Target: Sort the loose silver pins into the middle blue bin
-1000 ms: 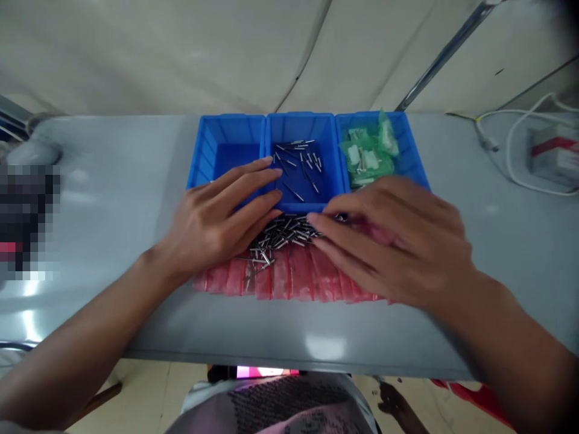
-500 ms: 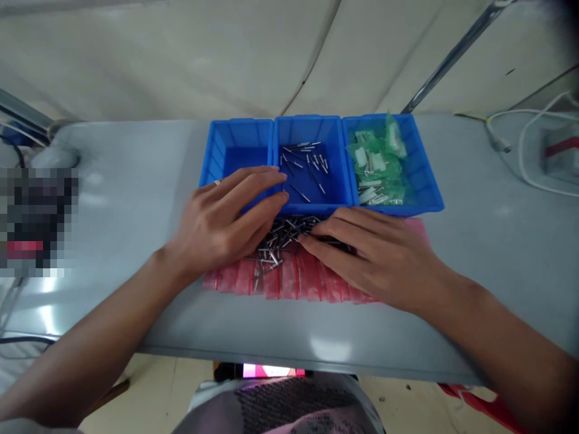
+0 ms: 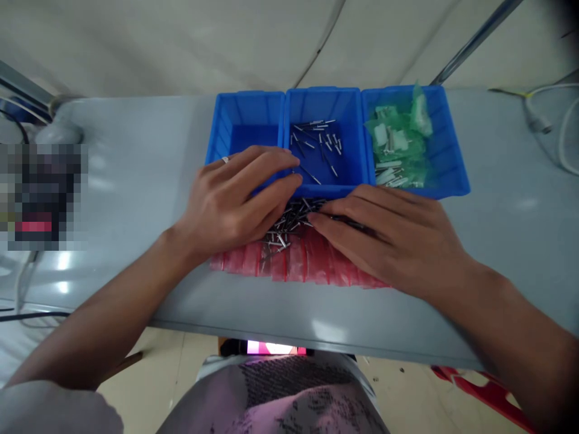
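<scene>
A pile of blind rivets (image 3: 296,218), silver with dark thin pins, lies on a row of pink zip bags (image 3: 294,265). My right hand (image 3: 384,232) reaches into the pile's right side, thumb and forefinger close together on rivets there. My left hand (image 3: 239,196) arches over the pile's left side, its fingers stretched out and slightly apart. Its fingertips are at the front wall of the middle blue bin (image 3: 350,175), and its thumb is partly hidden. Inside that bin are several loose rivets (image 3: 328,144).
Left of the middle bin stands another blue bin (image 3: 257,108), partly covered by my left hand. The right blue bin (image 3: 446,144) holds green plastic bags (image 3: 400,135) and white pieces. A white cable (image 3: 538,120) lies on the grey table (image 3: 149,150) at the right.
The view has shifted, so bins, bags and hands appear higher and a little further right. Both hands keep nearly the same places relative to the rivet pile.
</scene>
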### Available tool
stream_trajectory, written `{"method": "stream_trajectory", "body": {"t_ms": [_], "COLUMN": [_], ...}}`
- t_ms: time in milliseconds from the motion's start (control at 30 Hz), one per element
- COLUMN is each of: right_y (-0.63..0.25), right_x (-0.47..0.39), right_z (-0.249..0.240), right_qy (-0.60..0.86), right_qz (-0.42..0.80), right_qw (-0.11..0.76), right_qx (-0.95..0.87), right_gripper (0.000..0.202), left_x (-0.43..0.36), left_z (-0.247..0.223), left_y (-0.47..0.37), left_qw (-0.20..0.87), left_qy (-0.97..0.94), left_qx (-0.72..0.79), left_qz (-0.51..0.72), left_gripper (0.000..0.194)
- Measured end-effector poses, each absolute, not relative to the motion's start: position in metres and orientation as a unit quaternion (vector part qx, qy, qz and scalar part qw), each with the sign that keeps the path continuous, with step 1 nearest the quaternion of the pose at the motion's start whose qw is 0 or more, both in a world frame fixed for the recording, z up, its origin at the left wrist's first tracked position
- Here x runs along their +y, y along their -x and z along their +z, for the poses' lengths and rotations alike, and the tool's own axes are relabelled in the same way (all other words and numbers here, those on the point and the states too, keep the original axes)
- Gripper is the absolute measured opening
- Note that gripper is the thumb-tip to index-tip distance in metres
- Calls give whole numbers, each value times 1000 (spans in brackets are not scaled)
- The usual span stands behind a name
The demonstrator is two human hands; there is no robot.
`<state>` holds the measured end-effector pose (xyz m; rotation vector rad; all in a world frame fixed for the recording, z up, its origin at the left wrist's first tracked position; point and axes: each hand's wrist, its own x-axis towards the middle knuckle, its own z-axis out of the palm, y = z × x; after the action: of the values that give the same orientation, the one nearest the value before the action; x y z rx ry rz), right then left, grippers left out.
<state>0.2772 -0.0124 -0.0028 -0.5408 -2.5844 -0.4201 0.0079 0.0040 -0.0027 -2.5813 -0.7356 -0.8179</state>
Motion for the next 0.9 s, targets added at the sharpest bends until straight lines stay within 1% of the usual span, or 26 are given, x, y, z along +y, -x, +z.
{"method": "stream_trajectory", "body": {"t_ms": [133,233,433,600,733,833,900], "right_y": [-274,-272,-274,-279,-279,-274,-270], "right_x": [-13,-13,-13,-10,-13,-19,-23], "right_z": [-4,-5,-4,-7,-5,2,7], "right_qy": [200,205,205,195,199,256,322], "right_qz": [-165,-164,-139,-115,-95,-45,23], "right_qw": [187,193,253,293,310,342,393], "right_qx": [-948,-946,-935,-929,-925,-903,-861], "right_gripper": [24,23,16,28,26,24,25], "left_x": [3,3,5,6,5,3,2], "left_z": [-2,-3,-4,-3,-2,-2,-3], "left_y": [-8,-9,-8,-7,-7,-7,-8], "left_qw": [171,166,161,151,150,145,146], "left_qy": [908,910,910,914,912,911,909], "left_qx": [-256,-254,-251,-249,-253,-248,-239], "left_qz": [-282,-283,-287,-283,-286,-297,-310], "left_gripper": [22,22,24,23,21,24,32]}}
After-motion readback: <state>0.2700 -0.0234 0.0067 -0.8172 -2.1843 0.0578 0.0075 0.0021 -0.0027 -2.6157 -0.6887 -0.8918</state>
